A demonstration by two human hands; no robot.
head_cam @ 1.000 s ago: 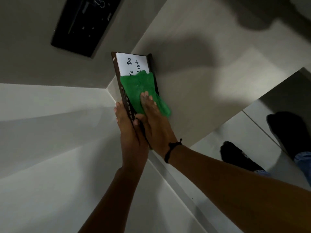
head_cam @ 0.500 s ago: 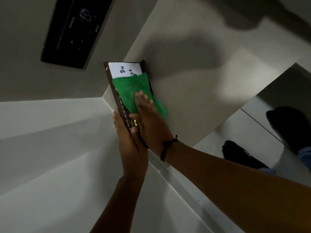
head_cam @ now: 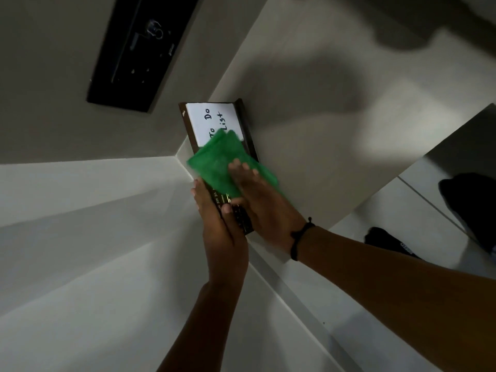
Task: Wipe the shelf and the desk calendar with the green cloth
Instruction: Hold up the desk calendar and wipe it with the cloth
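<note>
My left hand (head_cam: 224, 232) grips the desk calendar (head_cam: 214, 124) at the shelf (head_cam: 322, 130) corner; right hand (head_cam: 257, 200) presses green cloth (head_cam: 220, 162) flat on it. Risk: pushing too hard could tip the calendar out of my grip.

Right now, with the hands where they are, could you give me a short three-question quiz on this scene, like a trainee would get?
1. True or false: the green cloth is pressed against the desk calendar by the right hand.
2. What does the left hand do? A) holds the calendar's near end B) hangs free C) holds the cloth
3. Fill in: the white card on the calendar reads "To Do ____".

Key:
1. True; the fingers lie flat on the cloth.
2. A; its thumb and fingers clasp the dark edge printed with month names.
3. List.
</note>
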